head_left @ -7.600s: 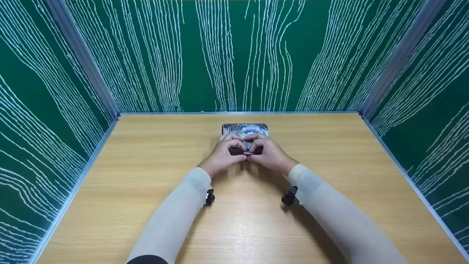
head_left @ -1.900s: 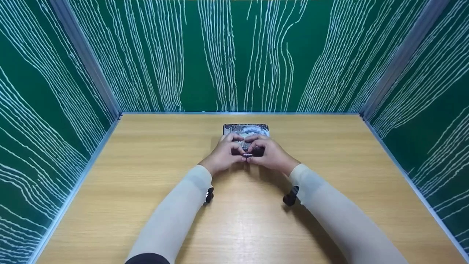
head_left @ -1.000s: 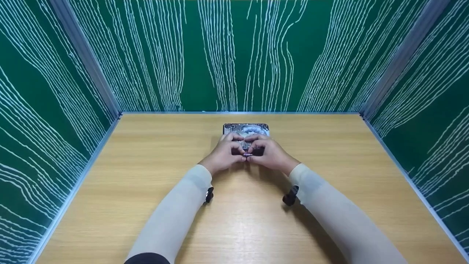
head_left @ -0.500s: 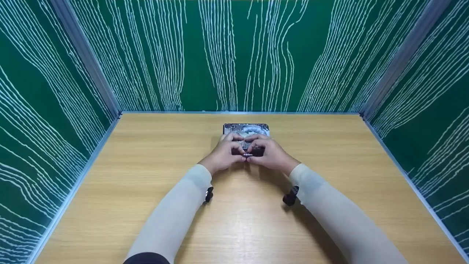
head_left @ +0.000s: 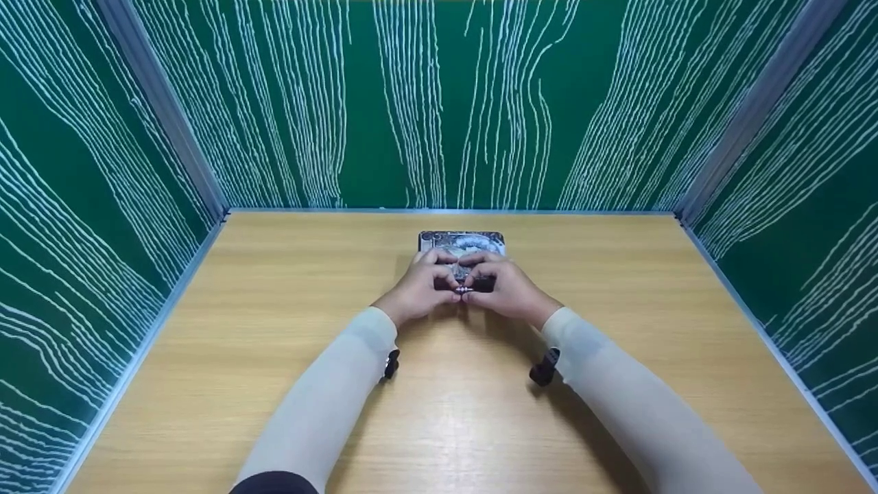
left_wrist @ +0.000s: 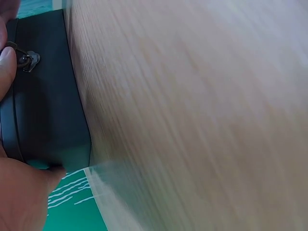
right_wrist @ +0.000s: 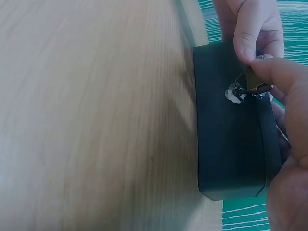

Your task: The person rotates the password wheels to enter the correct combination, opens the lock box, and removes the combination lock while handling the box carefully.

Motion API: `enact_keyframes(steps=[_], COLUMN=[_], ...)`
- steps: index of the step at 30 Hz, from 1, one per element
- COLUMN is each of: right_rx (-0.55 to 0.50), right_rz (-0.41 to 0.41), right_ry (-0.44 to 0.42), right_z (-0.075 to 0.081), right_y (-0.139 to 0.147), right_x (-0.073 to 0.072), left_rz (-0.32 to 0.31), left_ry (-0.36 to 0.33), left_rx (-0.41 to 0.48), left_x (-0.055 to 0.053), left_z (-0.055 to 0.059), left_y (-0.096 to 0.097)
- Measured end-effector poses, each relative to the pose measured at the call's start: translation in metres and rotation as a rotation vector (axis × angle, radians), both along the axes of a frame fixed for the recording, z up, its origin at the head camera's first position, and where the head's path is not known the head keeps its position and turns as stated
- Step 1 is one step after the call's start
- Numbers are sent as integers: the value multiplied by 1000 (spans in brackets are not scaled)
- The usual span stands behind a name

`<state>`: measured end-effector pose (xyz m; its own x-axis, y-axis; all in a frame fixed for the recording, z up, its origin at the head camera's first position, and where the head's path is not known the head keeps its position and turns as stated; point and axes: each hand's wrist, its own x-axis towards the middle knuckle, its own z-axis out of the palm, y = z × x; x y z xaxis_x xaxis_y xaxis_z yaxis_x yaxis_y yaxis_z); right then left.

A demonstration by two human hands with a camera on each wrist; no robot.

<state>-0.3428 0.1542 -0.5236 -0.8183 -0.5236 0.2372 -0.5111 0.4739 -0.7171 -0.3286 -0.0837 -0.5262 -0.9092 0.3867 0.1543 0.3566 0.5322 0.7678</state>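
A small black box [right_wrist: 226, 144] with a patterned grey-and-white lid [head_left: 461, 242] stands on the table toward the back. On its front is a silver-coloured clasp plate [right_wrist: 236, 94]. A small brass-coloured padlock [right_wrist: 254, 83] hangs there by its loop. My left hand [head_left: 415, 291] and right hand [head_left: 506, 287] meet at the box front, thumbs and curled forefingers pinching the padlock from either side. Their other fingers rest over the lid and partly cover it. In the left wrist view, my left hand [left_wrist: 24, 195] lies along the box end.
The box stands on a wood-grain table [head_left: 453, 412] bordered by green walls [head_left: 370, 137] with wavy white lines. Grey posts [head_left: 161, 103] rise at the back corners. A black camera [head_left: 544, 368] sits on each wrist.
Fingertips have shifted slightly around the padlock since the oldest frame. In the last second, the hands and box have stayed almost still.
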Motion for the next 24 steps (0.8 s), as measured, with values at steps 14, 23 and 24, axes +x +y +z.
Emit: enact_keyframes(steps=[14, 23, 24], right_rx=[-7, 15, 14], right_rz=[26, 11, 10], right_ry=[49, 30, 30], right_z=[-1, -2, -2], right_y=[1, 1, 1], right_x=[0, -2, -2], left_rz=[1, 11, 13], left_ry=[8, -21, -23], left_rx=[-17, -28, -30], left_x=[0, -2, -2], left_z=[-1, 0, 0], left_y=[1, 2, 2])
